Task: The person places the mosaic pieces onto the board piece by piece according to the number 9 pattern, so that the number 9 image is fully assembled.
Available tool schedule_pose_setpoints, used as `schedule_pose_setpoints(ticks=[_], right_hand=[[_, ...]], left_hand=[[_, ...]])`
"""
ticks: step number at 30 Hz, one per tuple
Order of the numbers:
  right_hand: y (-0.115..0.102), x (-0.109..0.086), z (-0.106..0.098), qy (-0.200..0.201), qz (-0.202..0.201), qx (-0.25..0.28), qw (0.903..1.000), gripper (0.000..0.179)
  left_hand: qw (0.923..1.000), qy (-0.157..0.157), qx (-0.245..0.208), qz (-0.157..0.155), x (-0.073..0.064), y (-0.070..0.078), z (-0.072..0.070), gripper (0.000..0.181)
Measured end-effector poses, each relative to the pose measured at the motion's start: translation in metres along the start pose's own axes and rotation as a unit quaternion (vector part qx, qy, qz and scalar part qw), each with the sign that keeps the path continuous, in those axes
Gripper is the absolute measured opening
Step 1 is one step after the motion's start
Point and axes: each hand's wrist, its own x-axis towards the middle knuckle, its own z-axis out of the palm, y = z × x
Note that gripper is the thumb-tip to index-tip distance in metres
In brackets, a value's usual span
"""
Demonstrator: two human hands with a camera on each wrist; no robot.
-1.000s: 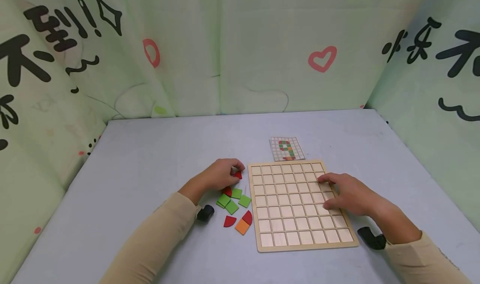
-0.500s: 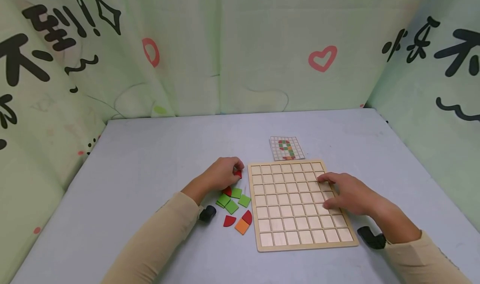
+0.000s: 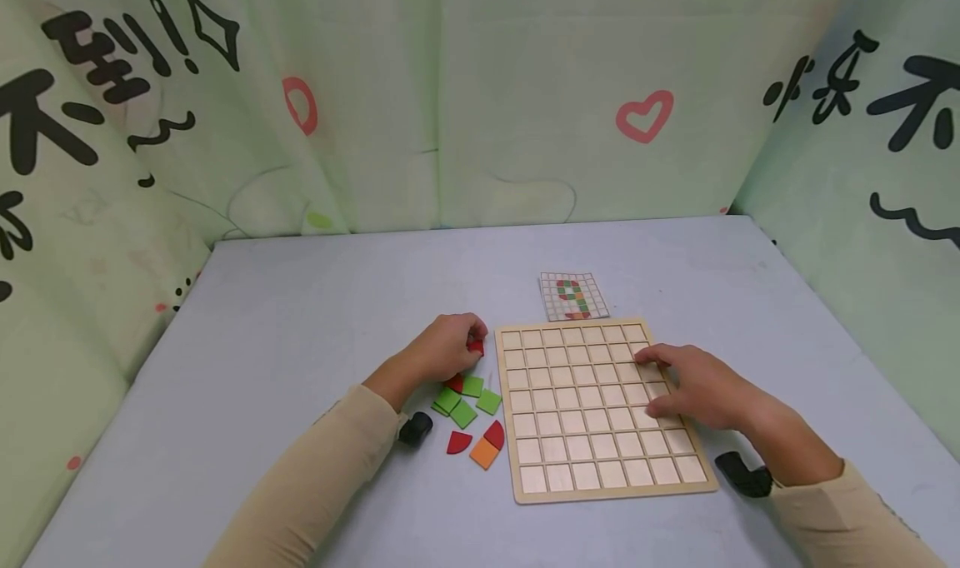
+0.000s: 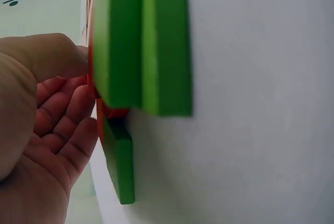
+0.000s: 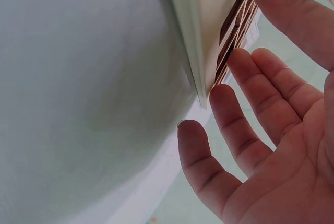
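Observation:
My left hand (image 3: 438, 347) is left of the board's upper corner, thumb and fingers pinching a red quarter-circle tile (image 3: 477, 348). Close below that hand lie another red quarter-circle tile (image 3: 454, 382) and several green square tiles (image 3: 472, 386). In the left wrist view, green tiles (image 4: 124, 41) in the foreground partly hide the fingertips. A wooden grid board (image 3: 577, 400) with raised dividing strips lies flat. Along its right edge rests my right hand (image 3: 701, 385), fingers spread and loosely bent with nothing held. The right wrist view shows its fingertips (image 5: 240, 59) against the board's side.
Behind the board lies a pattern card (image 3: 573, 296) printed with red, green and orange shapes on a grid. An orange square tile (image 3: 484, 453) and two red quarter-circles (image 3: 459, 443) lie near the board's lower left. Printed curtains (image 3: 525, 93) surround the pale table (image 3: 322, 301).
The left hand has shifted very slightly up, and the red quarter-circle tile in its fingers has turned a little. The right hand and the board stay where they were.

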Motion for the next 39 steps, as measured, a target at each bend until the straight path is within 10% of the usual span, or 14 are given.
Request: schedule_pose_setpoints(ticks=[39], right_hand=[[0.002, -0.003, -0.001, 0.006, -0.011, -0.001, 0.9999, 0.063]], left_hand=[[0.9918, -0.046, -0.041, 0.112, 0.020, 0.060, 0.026, 0.025]])
